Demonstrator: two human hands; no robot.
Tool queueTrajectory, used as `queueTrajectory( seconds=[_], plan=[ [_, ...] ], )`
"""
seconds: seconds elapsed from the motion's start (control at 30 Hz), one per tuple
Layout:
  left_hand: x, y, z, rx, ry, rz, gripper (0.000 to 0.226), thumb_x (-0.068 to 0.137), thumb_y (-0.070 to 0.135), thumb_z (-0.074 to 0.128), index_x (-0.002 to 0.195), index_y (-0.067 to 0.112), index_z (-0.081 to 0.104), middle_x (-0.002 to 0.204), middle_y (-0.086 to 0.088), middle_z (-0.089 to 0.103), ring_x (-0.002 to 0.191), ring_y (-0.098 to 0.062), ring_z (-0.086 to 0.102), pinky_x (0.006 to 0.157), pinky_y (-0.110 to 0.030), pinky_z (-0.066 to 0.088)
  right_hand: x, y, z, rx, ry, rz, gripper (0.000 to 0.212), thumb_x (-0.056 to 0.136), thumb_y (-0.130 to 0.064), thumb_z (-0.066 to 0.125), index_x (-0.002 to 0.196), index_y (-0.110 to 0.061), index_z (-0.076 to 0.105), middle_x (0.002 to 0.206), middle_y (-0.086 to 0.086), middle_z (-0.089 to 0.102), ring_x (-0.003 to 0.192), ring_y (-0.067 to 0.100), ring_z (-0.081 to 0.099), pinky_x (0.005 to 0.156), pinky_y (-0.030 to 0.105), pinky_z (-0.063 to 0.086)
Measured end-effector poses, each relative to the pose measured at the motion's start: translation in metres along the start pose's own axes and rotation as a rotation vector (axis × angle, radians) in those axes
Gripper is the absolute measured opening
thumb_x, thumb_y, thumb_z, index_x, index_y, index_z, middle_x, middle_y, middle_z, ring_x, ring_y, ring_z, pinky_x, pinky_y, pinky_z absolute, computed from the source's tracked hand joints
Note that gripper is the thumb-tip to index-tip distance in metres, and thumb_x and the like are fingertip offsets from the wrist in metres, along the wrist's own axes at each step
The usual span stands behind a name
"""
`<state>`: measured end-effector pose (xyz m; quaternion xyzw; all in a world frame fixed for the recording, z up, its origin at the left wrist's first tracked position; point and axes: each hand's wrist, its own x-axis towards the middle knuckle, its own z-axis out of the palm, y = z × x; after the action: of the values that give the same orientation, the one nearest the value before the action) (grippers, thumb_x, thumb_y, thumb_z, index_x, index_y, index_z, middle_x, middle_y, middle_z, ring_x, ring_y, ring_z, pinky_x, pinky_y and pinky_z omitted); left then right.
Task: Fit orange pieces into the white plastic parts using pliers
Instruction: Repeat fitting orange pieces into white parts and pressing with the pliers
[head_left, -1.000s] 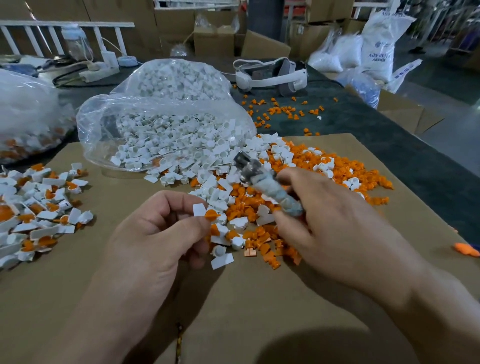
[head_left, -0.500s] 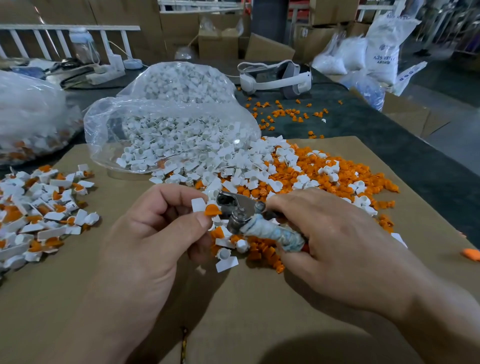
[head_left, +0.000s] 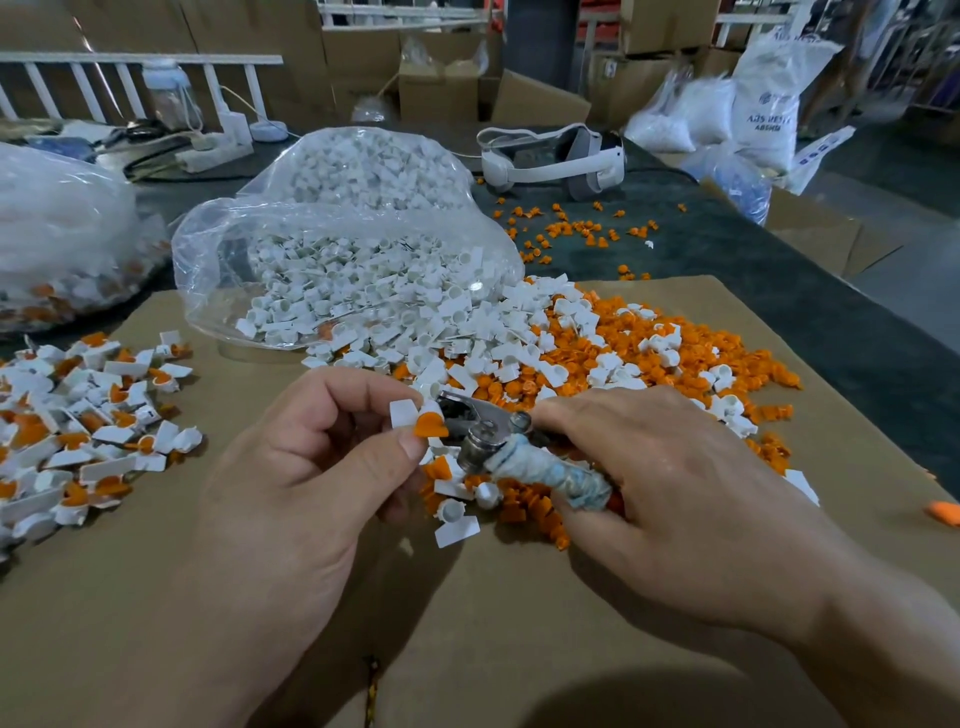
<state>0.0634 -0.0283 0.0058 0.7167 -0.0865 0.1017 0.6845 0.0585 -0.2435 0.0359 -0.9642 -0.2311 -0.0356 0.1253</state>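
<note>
My left hand (head_left: 311, 467) pinches a small white plastic part (head_left: 402, 414) with an orange piece (head_left: 430, 426) sitting on it. My right hand (head_left: 665, 493) grips the pliers (head_left: 498, 441) by their cloth-wrapped handle; the metal jaws point left and reach the orange piece. Behind both hands lies a mixed heap of loose orange pieces (head_left: 649, 353) and white parts (head_left: 467, 332) on the cardboard sheet (head_left: 519, 623).
A clear bag (head_left: 337, 249) of white parts spills onto the heap. Fitted white-and-orange parts (head_left: 78, 426) lie in a pile at the left, and another bag (head_left: 57, 234) stands at the far left. A white headset (head_left: 550, 156) and scattered orange pieces (head_left: 571, 228) lie behind.
My right hand swung the pliers down from above the heap and leftward, bringing the jaws to the part held in my left hand. The left hand stayed almost still.
</note>
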Motion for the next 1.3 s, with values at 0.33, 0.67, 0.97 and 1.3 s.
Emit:
queueTrajectory(
  seconds=[0.33,0.67,0.97,1.3],
  plan=[
    [0.002,0.002,0.0,0.06,-0.06,0.131,0.025,0.071,0.04,0.073,0.089,0.023,0.07,0.07,0.011,0.068,0.064,-0.001,0.064,0.057,-0.016,0.052,0.0,0.001,-0.003,0.024,0.014,-0.043,0.046,0.083,-0.052,0.033,0.119,-0.033,0.054,0.094,-0.02,0.058,0.085,0.005,0.05,0.084,0.036,0.042],
    [0.001,-0.004,-0.004,0.091,-0.014,0.07,0.02,0.071,0.032,0.085,0.088,0.03,0.074,0.069,0.003,0.069,0.06,-0.01,0.064,0.054,-0.02,0.053,-0.002,0.004,0.001,-0.012,0.006,-0.033,0.054,0.086,-0.039,0.041,0.138,-0.028,0.046,0.123,-0.015,0.058,0.111,0.004,0.05,0.09,0.023,0.042],
    [0.005,-0.017,-0.008,0.023,-0.016,0.034,0.028,0.066,0.045,0.073,0.09,0.03,0.074,0.068,-0.004,0.068,0.058,-0.02,0.064,0.05,-0.027,0.05,-0.002,0.001,0.0,0.037,0.038,-0.036,0.048,0.085,-0.037,0.042,0.132,-0.029,0.05,0.113,-0.016,0.061,0.101,0.006,0.055,0.082,0.032,0.05],
    [0.003,-0.015,-0.011,0.098,-0.093,0.034,0.031,0.067,0.049,0.07,0.095,0.034,0.074,0.073,-0.001,0.07,0.063,-0.016,0.065,0.053,-0.026,0.053,-0.003,0.001,0.0,0.051,-0.01,-0.048,0.051,0.084,-0.052,0.03,0.129,-0.035,0.047,0.109,-0.021,0.057,0.095,0.001,0.049,0.082,0.028,0.047]
  ],
)
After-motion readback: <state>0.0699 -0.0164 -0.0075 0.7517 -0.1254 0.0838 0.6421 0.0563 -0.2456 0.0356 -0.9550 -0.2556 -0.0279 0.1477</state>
